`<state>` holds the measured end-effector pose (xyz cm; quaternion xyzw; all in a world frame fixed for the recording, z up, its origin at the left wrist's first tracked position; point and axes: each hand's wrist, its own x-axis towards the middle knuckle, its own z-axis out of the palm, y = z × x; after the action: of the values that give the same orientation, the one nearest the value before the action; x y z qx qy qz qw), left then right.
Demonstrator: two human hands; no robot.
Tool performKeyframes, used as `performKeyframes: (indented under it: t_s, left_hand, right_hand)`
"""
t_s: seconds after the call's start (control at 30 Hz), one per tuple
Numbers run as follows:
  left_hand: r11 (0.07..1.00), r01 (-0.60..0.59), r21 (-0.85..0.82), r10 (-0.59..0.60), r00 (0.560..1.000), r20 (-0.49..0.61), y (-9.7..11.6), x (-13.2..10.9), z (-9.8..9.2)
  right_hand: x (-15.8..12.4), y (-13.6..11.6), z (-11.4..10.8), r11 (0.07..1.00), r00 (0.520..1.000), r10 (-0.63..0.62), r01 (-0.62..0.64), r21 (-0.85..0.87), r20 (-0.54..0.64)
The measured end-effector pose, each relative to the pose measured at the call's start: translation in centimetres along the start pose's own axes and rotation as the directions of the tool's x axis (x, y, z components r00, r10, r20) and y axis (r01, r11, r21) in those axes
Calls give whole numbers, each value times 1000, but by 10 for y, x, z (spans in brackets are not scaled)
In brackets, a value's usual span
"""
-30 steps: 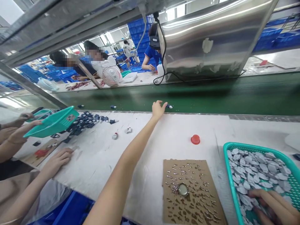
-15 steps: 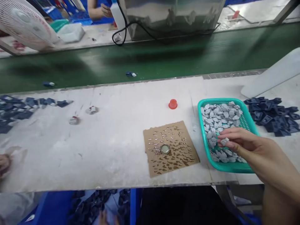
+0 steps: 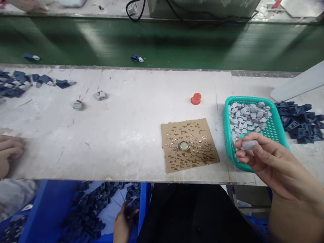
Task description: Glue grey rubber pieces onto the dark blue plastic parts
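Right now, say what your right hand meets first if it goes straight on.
The right hand would meet the teal basket's left rim first, unless it passes above; depth is unclear.

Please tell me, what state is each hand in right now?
Left hand: open, nothing visibly held, beside dark blue pieces.
Right hand: closed, holding a grey piece between thumb and fingers.

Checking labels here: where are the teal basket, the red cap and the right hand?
Teal basket [image 3: 226, 125]: head view, left rim.
Red cap [image 3: 195, 99]: head view, side wall.
Right hand [image 3: 264, 162]: head view, back of the hand.
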<state>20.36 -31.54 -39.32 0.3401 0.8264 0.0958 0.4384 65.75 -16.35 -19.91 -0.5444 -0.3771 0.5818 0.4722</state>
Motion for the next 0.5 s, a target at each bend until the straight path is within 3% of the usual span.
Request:
performKeyframes:
  t_s: [0.17,0.3,0.5]
  left_hand:
    - [996,69,-55,-69,998,13,-19,14,-4]
    - [965,144,-219,-136,989,53,-23,21,-16]
    - [848,230,-478,-132,965,228,-1,19,-68]
  right_hand:
    - [5,-1,11,1000,1000,20,-20,-4,-19]
    - [8,2,18,999,1000,17,-16,-41,25]
    - [10,-2,27,994,992,104,-107,35,71]
